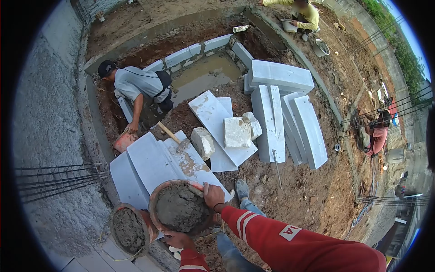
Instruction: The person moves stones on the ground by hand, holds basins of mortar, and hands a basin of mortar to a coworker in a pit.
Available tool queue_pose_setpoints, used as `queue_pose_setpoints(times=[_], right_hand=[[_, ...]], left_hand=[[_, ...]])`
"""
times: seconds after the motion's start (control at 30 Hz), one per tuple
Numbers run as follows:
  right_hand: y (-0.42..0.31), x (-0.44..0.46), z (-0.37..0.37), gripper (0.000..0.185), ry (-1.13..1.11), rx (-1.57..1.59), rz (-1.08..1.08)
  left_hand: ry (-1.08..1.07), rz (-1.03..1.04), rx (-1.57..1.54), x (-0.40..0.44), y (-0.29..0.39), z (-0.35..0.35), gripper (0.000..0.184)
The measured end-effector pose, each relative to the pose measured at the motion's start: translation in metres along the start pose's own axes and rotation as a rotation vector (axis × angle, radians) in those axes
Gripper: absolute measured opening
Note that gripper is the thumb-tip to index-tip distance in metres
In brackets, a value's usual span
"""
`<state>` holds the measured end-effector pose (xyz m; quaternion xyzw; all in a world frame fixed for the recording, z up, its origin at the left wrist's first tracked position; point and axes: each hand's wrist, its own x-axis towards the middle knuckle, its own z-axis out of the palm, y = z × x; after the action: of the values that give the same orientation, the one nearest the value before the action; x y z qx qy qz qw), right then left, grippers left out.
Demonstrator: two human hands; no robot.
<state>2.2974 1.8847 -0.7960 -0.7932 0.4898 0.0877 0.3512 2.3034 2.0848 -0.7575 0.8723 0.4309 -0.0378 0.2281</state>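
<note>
A round bucket (154, 209) filled with wet grey mortar (181, 207) is held in front of me, tilted so that its mouth faces up toward me. My right hand (214, 196) is closed on its rim at the right side. Against its lower side is my left hand (179, 240), fingers curled at the bucket's wall and partly hidden. Close by on the left stands a second bucket (144, 222) of mortar. Just beyond are stacked pale blocks (152, 156), with a wooden-handled hammer (170, 133) lying on them.
A person in a grey shirt (136, 81) bends in the trench, one hand at a reddish bucket (124, 141). More long blocks (281, 75) and broken chunks (237, 132) lie ahead. Rebar (59, 179) juts out at left. Two other people work farther off, one in yellow (309, 18).
</note>
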Motion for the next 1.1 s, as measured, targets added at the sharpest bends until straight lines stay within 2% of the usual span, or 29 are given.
queue_pose_setpoints(times=[0.4,0.47,0.53,0.7,0.8,1.07,1.1], right_hand=[[-0.001,-0.001,-0.002,0.054,-0.004,0.000,0.003],[0.000,0.000,-0.001,0.053,-0.007,-0.002,-0.004],[0.000,0.000,-0.002,0.047,-0.055,-0.042,-0.003],[0.000,-0.001,0.000,0.053,0.009,-0.026,-0.029],[0.003,0.001,0.005,0.052,0.019,-0.042,-0.048],[0.006,0.002,0.009,0.052,0.040,-0.074,-0.108],[0.005,0.002,0.007,0.052,0.018,-0.070,-0.058]], left_hand=[[0.045,0.016,-0.035,-0.002,0.001,0.001,0.073],[0.030,-0.002,-0.011,-0.006,0.009,-0.004,0.066],[0.038,0.016,-0.020,-0.002,0.003,-0.001,0.067],[0.128,0.006,0.084,0.024,-0.038,0.027,0.071],[0.102,-0.059,0.155,0.030,-0.044,0.032,0.070],[0.123,-0.015,0.131,0.024,-0.036,0.029,0.064],[0.136,-0.025,0.117,0.021,-0.034,0.029,0.064]])
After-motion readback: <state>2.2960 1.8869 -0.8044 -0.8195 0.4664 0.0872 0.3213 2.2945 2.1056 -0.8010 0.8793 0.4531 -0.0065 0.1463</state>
